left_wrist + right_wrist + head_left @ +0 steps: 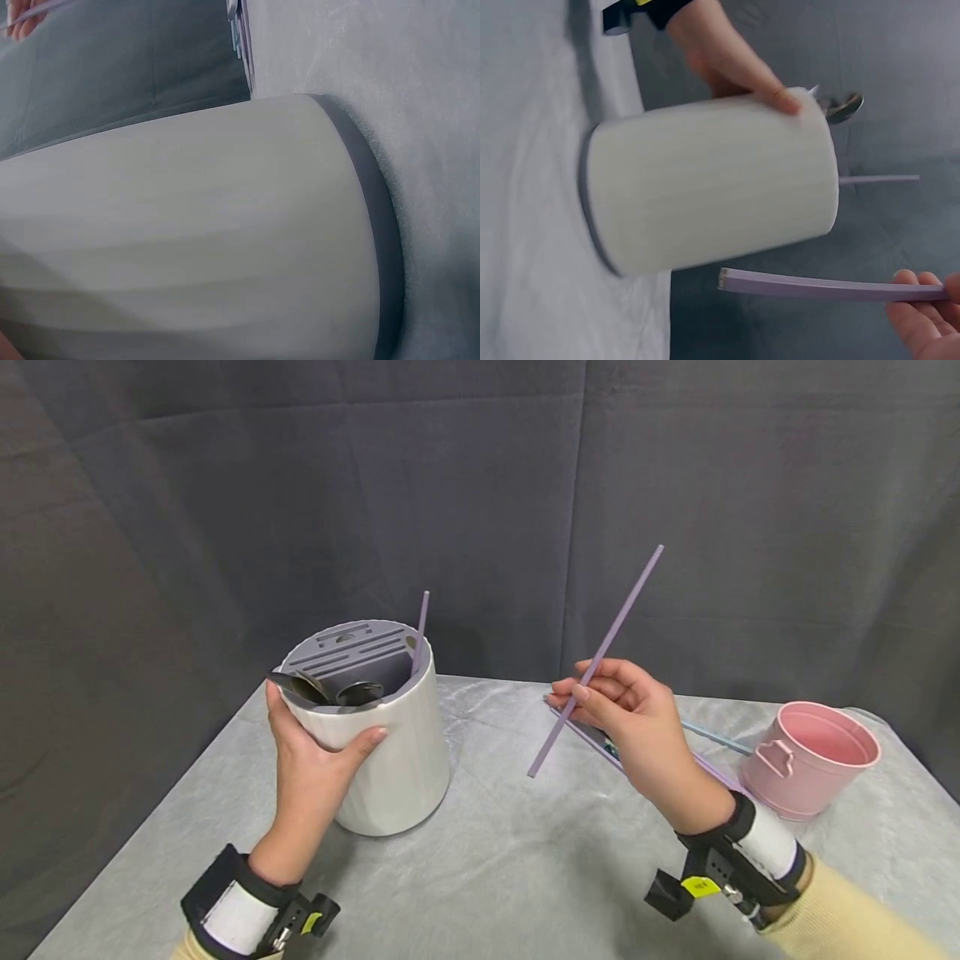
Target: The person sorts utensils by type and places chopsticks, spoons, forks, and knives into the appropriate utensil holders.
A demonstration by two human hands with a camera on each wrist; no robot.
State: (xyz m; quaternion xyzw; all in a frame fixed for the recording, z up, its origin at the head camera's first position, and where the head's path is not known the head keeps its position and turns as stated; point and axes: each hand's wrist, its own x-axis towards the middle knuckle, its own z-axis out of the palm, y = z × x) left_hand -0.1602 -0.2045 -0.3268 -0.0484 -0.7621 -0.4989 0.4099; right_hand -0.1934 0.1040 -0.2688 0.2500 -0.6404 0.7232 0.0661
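My left hand [307, 777] grips the near left side of a white cylindrical cutlery holder [397, 760], its thumb along the outside below the rim. The holder has a grey slotted top [352, 647] and an open compartment. Black-looking spoons [360, 694] stick out beside the left hand, and one purple chopstick [422, 631] stands at the right of the compartment. To the right of the holder, my right hand [630, 718] pinches another purple chopstick [618, 618] between thumb and fingers, slanted in the air. Its lower, square end [724, 280] shows in the right wrist view.
Behind the right hand, more purple chopsticks [716, 770] and a light blue one [716, 739] lie on the table, partly hidden. A pink bucket [798, 777] with a side handle stands at the right. A grey cloth [495, 527] hangs behind the grey-covered table [487, 885].
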